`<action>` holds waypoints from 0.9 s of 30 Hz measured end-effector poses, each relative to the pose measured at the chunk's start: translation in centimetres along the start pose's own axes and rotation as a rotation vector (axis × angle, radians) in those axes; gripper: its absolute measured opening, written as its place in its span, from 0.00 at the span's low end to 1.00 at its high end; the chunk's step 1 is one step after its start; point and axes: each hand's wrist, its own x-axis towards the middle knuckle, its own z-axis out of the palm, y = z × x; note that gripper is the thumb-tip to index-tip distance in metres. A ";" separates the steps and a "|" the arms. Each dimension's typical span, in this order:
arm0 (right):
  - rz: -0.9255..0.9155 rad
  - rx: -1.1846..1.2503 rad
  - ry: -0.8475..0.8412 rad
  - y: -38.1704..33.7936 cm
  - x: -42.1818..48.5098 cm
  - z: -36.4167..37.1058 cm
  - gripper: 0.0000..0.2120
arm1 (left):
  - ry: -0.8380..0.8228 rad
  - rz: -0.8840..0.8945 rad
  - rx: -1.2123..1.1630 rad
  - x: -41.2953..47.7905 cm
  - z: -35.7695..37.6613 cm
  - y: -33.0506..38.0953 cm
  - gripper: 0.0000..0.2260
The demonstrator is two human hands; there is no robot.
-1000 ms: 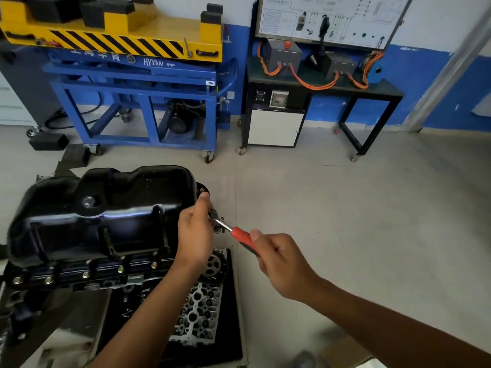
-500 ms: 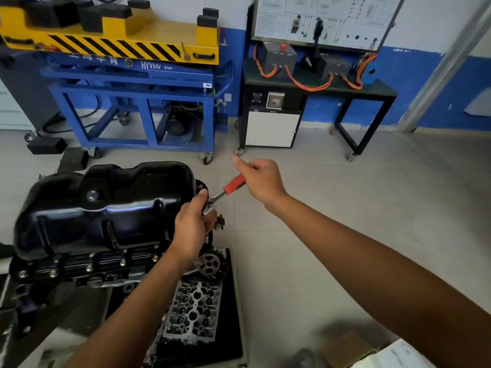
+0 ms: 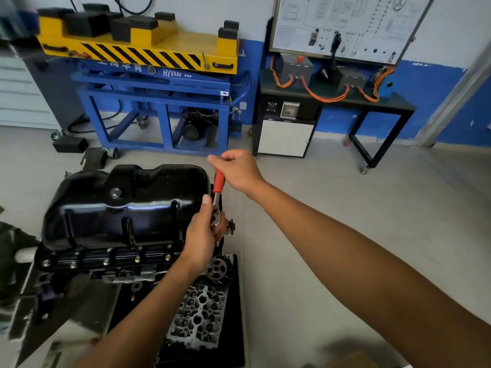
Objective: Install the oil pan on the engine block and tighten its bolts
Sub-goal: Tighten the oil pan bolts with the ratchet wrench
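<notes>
A glossy black oil pan (image 3: 119, 205) sits on the inverted engine block (image 3: 87, 264), with several bolts (image 3: 106, 261) along its near flange. My left hand (image 3: 203, 235) holds the metal head of a ratchet wrench (image 3: 216, 208) at the pan's right end. My right hand (image 3: 237, 170) grips the wrench's red handle, which points up and away from me. The bolt under the wrench head is hidden by my left hand.
A cylinder head (image 3: 199, 317) lies on a black mat (image 3: 236, 314) below the block, beside a sprocket (image 3: 219, 268). A blue and yellow lift cart (image 3: 159, 83) and a black bench with orange cables (image 3: 332, 102) stand along the far wall.
My right hand has swung the red handle from low on the right, up and leftward, until it points away from me. My left hand stayed on the wrench head.
</notes>
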 end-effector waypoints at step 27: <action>0.114 0.155 0.324 4.8 -18.4 -4.9 0.29 | 0.263 -0.142 0.074 1.2 1.6 0.0 0.15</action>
